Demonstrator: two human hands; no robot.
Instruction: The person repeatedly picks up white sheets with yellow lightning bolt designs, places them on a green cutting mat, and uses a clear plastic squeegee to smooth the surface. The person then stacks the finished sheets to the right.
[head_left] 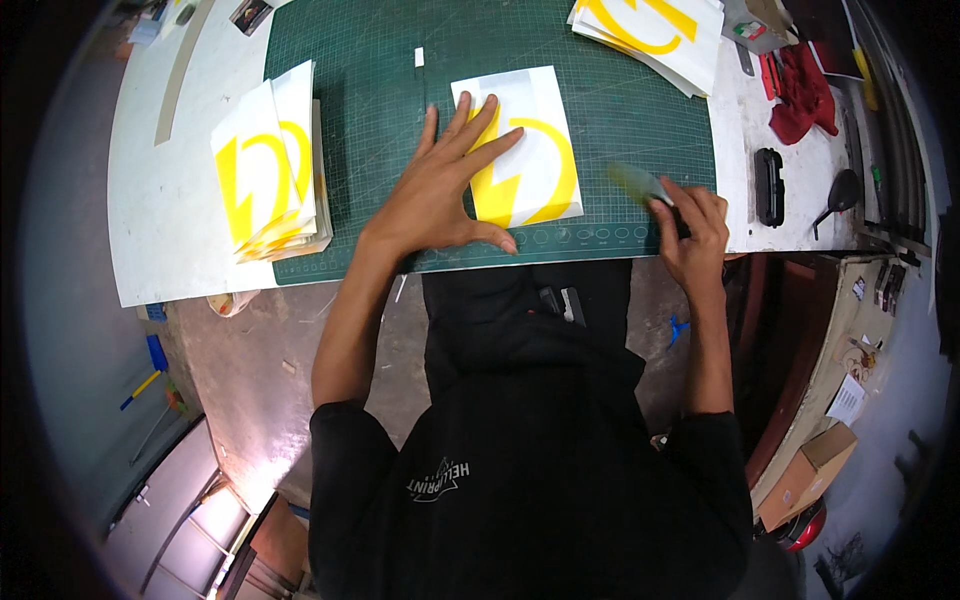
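My left hand (440, 185) lies with its fingers spread over the left part of a white sheet (545, 100) with a bold yellow design. The sheet rests on a green gridded cutting mat (370, 150). To the right of the sheet, my right hand (692, 230) pinches a small flat, pale greenish piece (640, 185) between thumb and fingers. That piece is smeared by motion, so its kind cannot be made out. On the mat's left edge sits a stack of similar yellow-and-white sheets (270, 170). Another such pile (660, 40) is at the far right of the mat.
A white table (165, 200) carries the mat. Right of the mat lie a black case (769, 187), a black round-headed object with a handle (843, 190) and a red cloth (803, 100). A small white scrap (419, 57) lies on the mat beyond my left hand.
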